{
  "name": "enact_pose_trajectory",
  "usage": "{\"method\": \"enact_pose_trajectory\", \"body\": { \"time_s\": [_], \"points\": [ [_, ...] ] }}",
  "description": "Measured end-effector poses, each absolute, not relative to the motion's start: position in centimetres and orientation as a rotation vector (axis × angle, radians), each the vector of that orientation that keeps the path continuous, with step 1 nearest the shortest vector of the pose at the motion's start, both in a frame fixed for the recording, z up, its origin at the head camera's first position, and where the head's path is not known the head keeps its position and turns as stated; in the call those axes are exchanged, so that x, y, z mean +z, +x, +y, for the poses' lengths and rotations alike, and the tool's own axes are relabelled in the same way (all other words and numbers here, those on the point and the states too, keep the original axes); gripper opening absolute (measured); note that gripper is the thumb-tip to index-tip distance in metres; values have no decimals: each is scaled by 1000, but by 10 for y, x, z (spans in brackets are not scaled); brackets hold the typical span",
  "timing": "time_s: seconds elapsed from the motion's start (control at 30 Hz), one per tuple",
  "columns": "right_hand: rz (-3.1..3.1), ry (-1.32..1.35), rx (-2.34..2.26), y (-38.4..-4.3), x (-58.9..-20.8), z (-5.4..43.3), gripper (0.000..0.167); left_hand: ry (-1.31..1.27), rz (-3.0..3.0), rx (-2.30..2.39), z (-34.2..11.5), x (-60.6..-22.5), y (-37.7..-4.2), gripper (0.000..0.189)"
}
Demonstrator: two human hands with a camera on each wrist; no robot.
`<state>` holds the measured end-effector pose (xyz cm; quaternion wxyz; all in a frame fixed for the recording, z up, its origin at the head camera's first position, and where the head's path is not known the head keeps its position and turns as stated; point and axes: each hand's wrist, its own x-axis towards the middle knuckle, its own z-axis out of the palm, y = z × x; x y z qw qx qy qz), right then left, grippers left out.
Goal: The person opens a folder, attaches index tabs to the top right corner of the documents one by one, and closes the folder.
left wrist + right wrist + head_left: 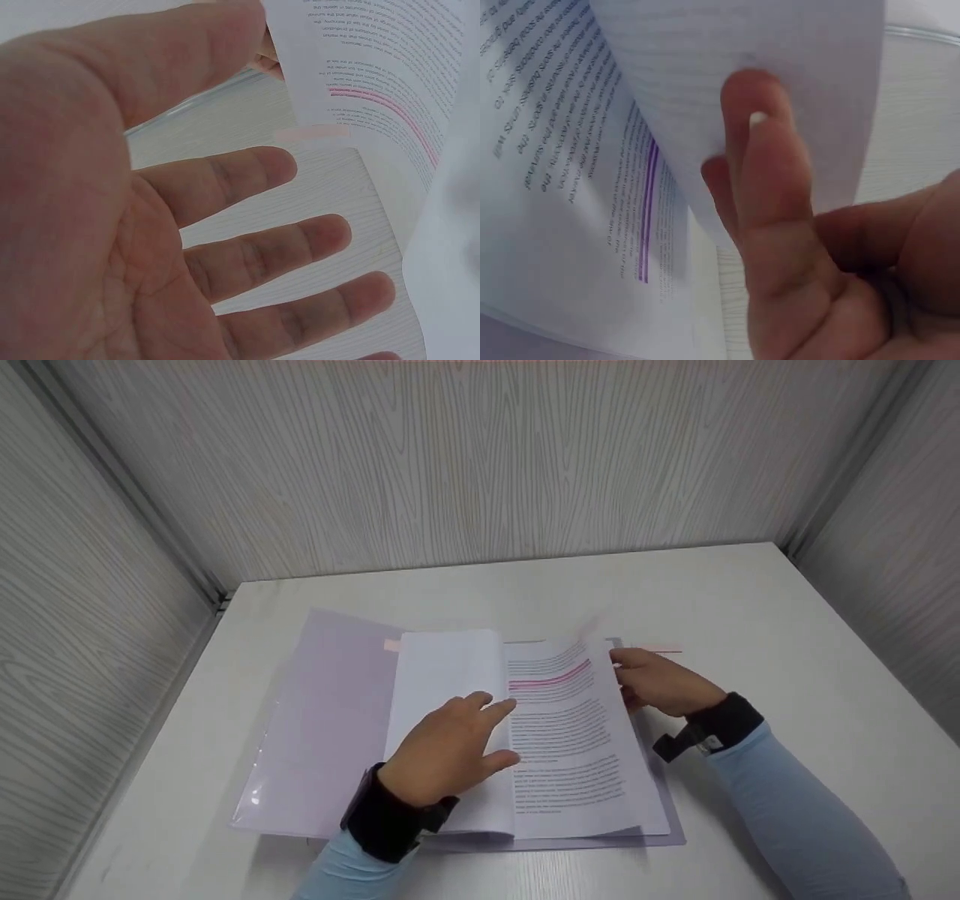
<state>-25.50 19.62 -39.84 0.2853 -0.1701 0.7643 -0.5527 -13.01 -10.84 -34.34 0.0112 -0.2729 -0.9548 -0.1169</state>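
A stapled-looking sheaf of printed pages lies open, its lifted right page (559, 735) bearing pink highlighted lines. My right hand (664, 682) is at that page's right edge. In the right wrist view, its fingers (776, 172) touch the page's back, and the thumb lies on the same side. Under it shows another printed page (555, 187) with a purple highlight. Over the blank turned pages (450, 660) on the left, my left hand (450, 746) has its fingers spread, holding nothing. The left wrist view shows its palm and straight fingers (255, 247).
A translucent lilac folder (337, 712) lies opened beneath the pages, its cover to the left. Pale pink tabs stick out at the left (391, 645) and right (664, 648). White table (810, 660) surrounds it, with wood-grain panels (480, 465) at the back and sides.
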Motion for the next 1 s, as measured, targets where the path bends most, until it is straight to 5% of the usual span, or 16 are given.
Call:
{"method": "enact_pose_trajectory", "body": {
  "time_s": [0.27,0.57,0.8,1.0],
  "points": [
    [1941,-868,-1351,-244,-407,181,38,-878,-2884,-394,-111,-341,-133,54],
    [2234,-1259,-1082,-213,-406,139,25,-793,-2605,-474,-129,-323,-133,37],
    [2647,-1403,-600,-181,-413,116,62,-668,-2513,-471,-148,-309,-132,30],
    [2688,-1608,-487,-172,-422,107,58,-587,-2459,-504,-162,-300,-123,30]
  ]
}}
